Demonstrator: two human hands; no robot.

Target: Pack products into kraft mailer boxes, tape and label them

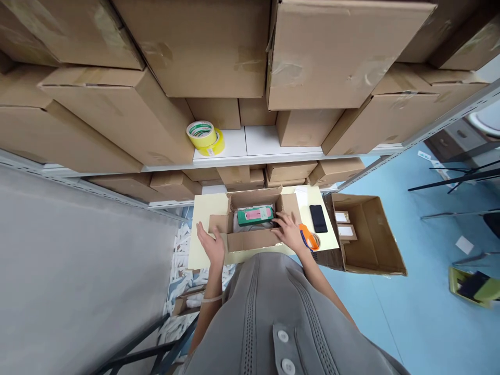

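Observation:
An uncovered cardboard box [253,241] stands on a pale yellow board in front of me, its flaps folded outward. Inside it lies a green packet with a pink picture [254,215], with greyish wrapping around it. My left hand [212,245] is beside the left flap, fingers spread and thumb apart, holding nothing. At the box's right end, my right hand [288,229] rests over the edge and flap with its fingers loosely apart. Its fingertips are near the packet's right end; whether they touch it I cannot tell.
A tape dispenser [308,237] and a black phone [318,219] lie right of the box. A large carton [375,234] with small boxes stands further right. Tape rolls [205,138] sit on the shelf [261,140] among stacked cartons. Paper scraps [182,250] litter the floor left.

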